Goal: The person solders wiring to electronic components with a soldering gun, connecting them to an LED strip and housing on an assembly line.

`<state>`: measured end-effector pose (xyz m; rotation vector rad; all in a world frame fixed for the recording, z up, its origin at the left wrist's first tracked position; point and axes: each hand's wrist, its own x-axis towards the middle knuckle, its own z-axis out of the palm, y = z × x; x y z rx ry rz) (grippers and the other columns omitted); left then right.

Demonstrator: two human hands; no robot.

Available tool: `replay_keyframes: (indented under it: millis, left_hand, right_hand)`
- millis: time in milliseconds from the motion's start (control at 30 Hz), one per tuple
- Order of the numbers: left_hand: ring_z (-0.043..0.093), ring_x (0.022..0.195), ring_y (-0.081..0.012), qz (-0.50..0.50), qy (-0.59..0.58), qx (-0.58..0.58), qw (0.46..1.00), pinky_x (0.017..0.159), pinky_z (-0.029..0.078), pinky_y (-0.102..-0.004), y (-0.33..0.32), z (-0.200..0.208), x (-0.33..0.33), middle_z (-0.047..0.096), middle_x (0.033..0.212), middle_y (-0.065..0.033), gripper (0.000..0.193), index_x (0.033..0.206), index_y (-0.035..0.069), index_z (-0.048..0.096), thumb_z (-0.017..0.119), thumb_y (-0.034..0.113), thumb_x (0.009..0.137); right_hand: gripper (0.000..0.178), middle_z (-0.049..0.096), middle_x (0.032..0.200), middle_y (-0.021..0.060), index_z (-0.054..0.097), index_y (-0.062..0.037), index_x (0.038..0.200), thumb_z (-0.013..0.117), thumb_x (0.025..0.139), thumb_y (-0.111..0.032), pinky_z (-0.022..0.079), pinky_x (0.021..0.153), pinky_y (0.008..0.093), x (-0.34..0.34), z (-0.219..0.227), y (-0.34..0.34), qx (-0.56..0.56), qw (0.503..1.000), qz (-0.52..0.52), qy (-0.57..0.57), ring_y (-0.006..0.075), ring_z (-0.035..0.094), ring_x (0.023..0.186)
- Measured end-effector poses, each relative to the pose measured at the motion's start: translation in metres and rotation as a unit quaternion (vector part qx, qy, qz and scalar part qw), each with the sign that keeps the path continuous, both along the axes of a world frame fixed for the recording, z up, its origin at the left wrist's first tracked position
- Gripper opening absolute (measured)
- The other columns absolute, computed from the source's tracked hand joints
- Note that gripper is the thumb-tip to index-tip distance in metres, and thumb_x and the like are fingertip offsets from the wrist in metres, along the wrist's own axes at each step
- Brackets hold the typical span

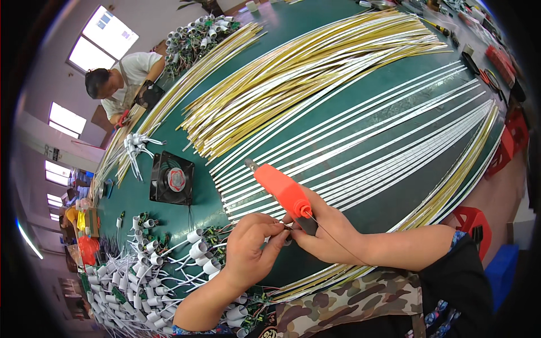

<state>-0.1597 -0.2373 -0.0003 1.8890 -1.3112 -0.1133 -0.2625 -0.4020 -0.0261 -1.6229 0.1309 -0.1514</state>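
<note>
My right hand [327, 234] is closed round the grip of a red soldering gun [280, 188]. Its metal tip points up and away over the white strips, and a thin strand runs from its rear across my forearm. Close beside it, my left hand [251, 242] is closed, thumb and forefinger pinched on something small that the fingers mostly cover. The fingertips of both hands meet there. Narrow white LED strips [338, 163] lie spread side by side on the green table [304, 101] beyond my hands. White lamp sockets [198, 249] with wires and green circuit boards lie beside my left hand.
A black fan [172, 178] stands left of the strips. A large bundle of yellow and white strips [304, 73] lies at the back. Many sockets [129, 293] are heaped at lower left. A co-worker [127, 81] works at the far left. Red bins [473, 225] stand right.
</note>
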Motion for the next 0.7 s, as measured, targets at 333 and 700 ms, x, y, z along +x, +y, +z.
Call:
replay_keyframes:
  millis: [333, 700]
  left_hand:
    - [0.061, 0.085, -0.0142, 0.083, 0.459, -0.028, 0.884, 0.072, 0.05, -0.0305, 0.001, -0.005, -0.014, 0.062, 0.09, -0.0056, 0.034, 0.107, 0.0, 0.054, 0.075, 0.009, 0.082]
    - [0.057, 0.065, -0.0123, -0.014, 0.243, 0.199, 0.949, 0.059, 0.045, -0.0284, 0.013, 0.035, 0.011, 0.058, 0.076, -0.0038, 0.017, 0.096, 0.003, 0.062, 0.067, 0.011, 0.082]
  right_hand:
    - [0.074, 0.061, 0.111, 0.0149, 0.027, -0.0147, 0.148, 0.059, 0.082, -0.003, 0.051, 0.084, 0.0398, -0.001, 0.005, -0.001, 0.04, 0.999, 0.019, 0.009, 0.0304, 0.064, 0.099]
    - [0.052, 0.059, 0.106, 0.0076, 0.04, -0.0026, 0.125, 0.067, 0.08, 0.001, 0.051, 0.079, 0.0289, 0.007, 0.016, -0.032, 0.214, 0.971, 0.077, 0.078, 0.0121, 0.061, 0.087]
